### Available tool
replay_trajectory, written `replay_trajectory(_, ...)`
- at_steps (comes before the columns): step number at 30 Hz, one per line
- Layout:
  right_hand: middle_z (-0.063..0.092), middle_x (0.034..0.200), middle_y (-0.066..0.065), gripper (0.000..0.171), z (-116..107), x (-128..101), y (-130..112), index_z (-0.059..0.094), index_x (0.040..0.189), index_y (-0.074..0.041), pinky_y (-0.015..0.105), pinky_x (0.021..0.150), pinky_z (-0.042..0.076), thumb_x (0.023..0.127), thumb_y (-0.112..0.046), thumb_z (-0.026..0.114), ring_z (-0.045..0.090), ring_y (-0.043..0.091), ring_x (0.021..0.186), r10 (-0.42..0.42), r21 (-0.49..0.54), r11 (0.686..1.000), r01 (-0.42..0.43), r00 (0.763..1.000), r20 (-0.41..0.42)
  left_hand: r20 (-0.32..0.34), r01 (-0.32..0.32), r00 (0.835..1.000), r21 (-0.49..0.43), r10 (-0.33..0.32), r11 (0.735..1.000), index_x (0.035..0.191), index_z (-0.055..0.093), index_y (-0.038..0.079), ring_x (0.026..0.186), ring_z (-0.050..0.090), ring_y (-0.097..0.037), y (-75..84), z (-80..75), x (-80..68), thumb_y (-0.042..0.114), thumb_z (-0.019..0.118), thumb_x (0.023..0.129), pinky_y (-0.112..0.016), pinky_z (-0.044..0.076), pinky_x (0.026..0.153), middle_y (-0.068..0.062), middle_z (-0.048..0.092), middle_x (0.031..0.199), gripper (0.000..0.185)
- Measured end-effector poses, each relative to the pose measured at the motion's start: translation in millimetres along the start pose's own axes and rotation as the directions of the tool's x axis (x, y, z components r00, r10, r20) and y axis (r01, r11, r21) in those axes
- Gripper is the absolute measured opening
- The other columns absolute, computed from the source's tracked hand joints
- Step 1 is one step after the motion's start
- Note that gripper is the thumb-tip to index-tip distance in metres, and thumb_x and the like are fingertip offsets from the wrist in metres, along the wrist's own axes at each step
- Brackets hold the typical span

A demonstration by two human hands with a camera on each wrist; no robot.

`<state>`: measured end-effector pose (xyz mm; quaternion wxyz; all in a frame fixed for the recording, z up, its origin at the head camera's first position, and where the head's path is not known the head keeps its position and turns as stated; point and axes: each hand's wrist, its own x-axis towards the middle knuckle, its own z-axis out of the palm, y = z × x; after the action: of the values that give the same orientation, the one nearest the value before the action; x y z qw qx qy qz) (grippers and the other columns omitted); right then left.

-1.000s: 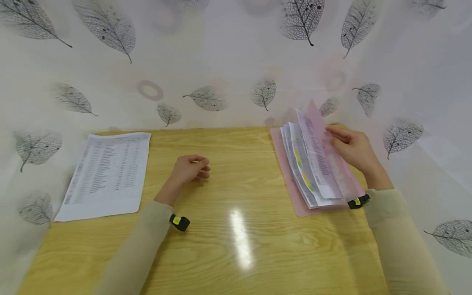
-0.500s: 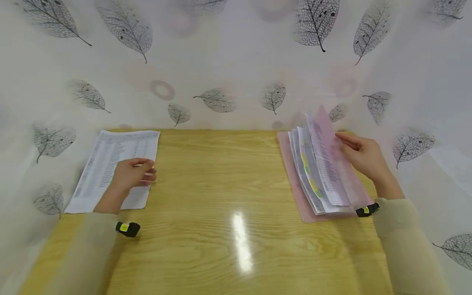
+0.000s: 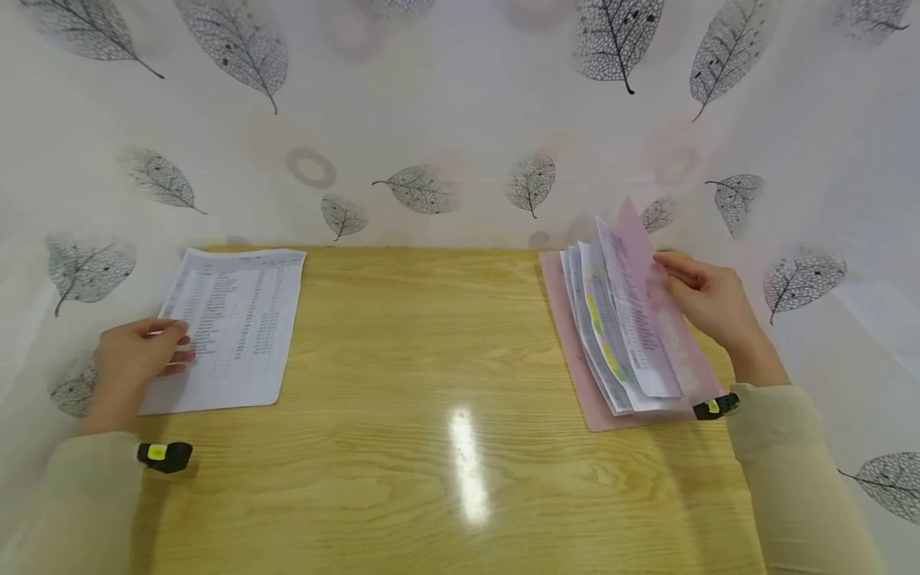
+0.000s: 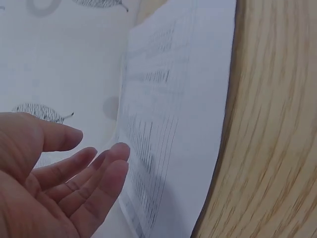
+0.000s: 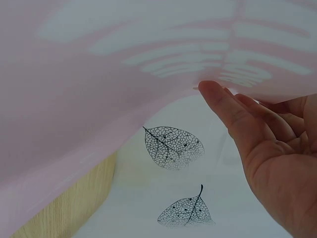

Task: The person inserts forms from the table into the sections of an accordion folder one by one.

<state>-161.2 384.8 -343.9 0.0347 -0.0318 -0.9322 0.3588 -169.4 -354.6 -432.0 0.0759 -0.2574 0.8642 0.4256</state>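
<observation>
A printed sheet (image 3: 233,323) lies flat at the table's far left. My left hand (image 3: 136,355) is at the sheet's left edge, fingertips on or just over it. In the left wrist view that hand (image 4: 74,173) is open, its fingers nearly straight beside the sheet (image 4: 183,99). At the right lies a pink folder (image 3: 575,359) with several printed pages (image 3: 611,327) fanned up inside it. My right hand (image 3: 707,299) props up the translucent cover (image 3: 668,319). In the right wrist view my right hand's fingers (image 5: 237,114) lie fairly straight against the cover (image 5: 124,74).
The wooden table (image 3: 431,335) is ringed by a white curtain with a leaf print (image 3: 417,192), close behind and on both sides. A glare spot (image 3: 467,463) shows on the wood near the front. Small black-and-yellow wrist devices (image 3: 164,455) sit on both sleeves.
My left hand has travelled left from the middle of the table across the sheet to its left edge. My right hand and the raised folder cover have stayed put.
</observation>
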Motion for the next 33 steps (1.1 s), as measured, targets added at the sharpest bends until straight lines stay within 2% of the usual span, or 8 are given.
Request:
replay_trajectory(2,0.055,0.155,0.019,0.046,1,1,1,0.061,0.15,-0.013,-0.001,0.077,0.048,0.107,-0.031,0.056,0.051,-0.03,0.1,-0.004,-0.001,1.0,0.004,1.0,-0.001,-0.025,0.023,0.999,0.005,-0.023,1.0,0.158,0.039,-0.006,0.061,0.067,0.004,-3.3,-5.6,1.4,0.043,0.043,0.11,-0.025,0.063,0.062,-0.032,0.056,0.144,0.069)
replay_trajectory(7,0.054,0.156,0.018,0.047,1,1,2,0.06,0.149,-0.012,-0.001,0.078,0.048,0.107,-0.031,0.056,0.054,-0.027,0.105,-0.015,0.006,1.0,0.015,1.0,0.002,-0.045,0.059,0.997,-0.032,-0.061,0.998,0.16,0.038,-0.002,0.061,0.069,0.002,-7.7,-18.8,5.6,0.042,0.046,0.109,-0.025,0.063,0.063,-0.007,0.069,0.11,0.068)
replay_trajectory(9,0.054,0.156,0.019,0.046,2,1,1,0.061,0.149,-0.011,-0.001,0.078,0.048,0.107,-0.03,0.056,0.054,-0.026,0.106,-0.017,0.009,1.0,0.017,1.0,0.001,-0.051,0.066,0.996,-0.027,-0.068,0.997,0.161,0.038,-0.001,0.06,0.069,0.002,-8.4,-21.9,6.9,0.04,0.045,0.109,-0.024,0.063,0.063,-0.01,0.071,0.113,0.067)
replay_trajectory(13,0.055,0.155,0.02,0.046,2,1,1,0.061,0.149,-0.011,-0.001,0.078,0.048,0.107,-0.029,0.056,0.055,-0.026,0.106,-0.014,0.014,1.0,0.014,1.0,0.0,-0.068,0.089,0.994,0.002,-0.089,0.996,0.162,0.034,0.0,0.056,0.067,0.002,-8.7,-24.7,8.4,0.039,0.041,0.109,-0.021,0.059,0.058,-0.033,0.046,0.156,0.066)
replay_trajectory(19,0.058,0.151,0.021,0.044,3,0,1,0.062,0.148,-0.011,-0.001,0.078,0.048,0.107,-0.026,0.056,0.055,-0.026,0.103,-0.029,0.004,1.0,0.029,1.0,-0.008,-0.071,0.132,0.989,0.004,-0.131,0.991,0.163,0.031,-0.001,0.055,0.067,-0.002,-10.6,-26.6,11.3,0.036,0.042,0.109,-0.02,0.057,0.056,-0.035,0.045,0.157,0.066)
replay_trajectory(23,0.059,0.149,0.023,0.044,4,0,0,0.061,0.148,-0.01,0.0,0.076,0.048,0.107,-0.023,0.055,0.055,-0.026,0.1,-0.026,-0.003,1.0,0.026,1.0,-0.005,-0.041,0.142,0.989,-0.006,-0.143,0.99,0.162,0.031,-0.003,0.057,0.07,-0.006,-13.9,-27.8,15.1,0.031,0.044,0.108,-0.024,0.06,0.058,-0.023,0.073,0.104,0.066)
replay_trajectory(26,0.059,0.149,0.022,0.045,5,-1,-1,0.061,0.148,-0.01,0.0,0.075,0.048,0.107,-0.026,0.055,0.053,-0.027,0.098,-0.013,-0.002,1.0,0.013,1.0,0.003,-0.026,0.172,0.985,-0.034,-0.173,0.985,0.163,0.03,-0.003,0.058,0.071,-0.009,-15.7,-27.4,19.1,0.03,0.046,0.107,-0.028,0.06,0.058,0.008,0.062,0.068,0.066)
replay_trajectory(33,0.059,0.15,0.023,0.046,5,-1,-3,0.061,0.148,-0.008,0.0,0.075,0.048,0.107,-0.028,0.055,0.052,-0.027,0.099,-0.014,-0.002,1.0,0.014,1.0,0.0,-0.013,0.179,0.984,-0.051,-0.18,0.982,0.158,0.039,-0.007,0.057,0.064,-0.007,-15.9,-22.8,24.2,0.028,0.057,0.105,-0.028,0.059,0.056,0.015,0.055,0.062,0.065)
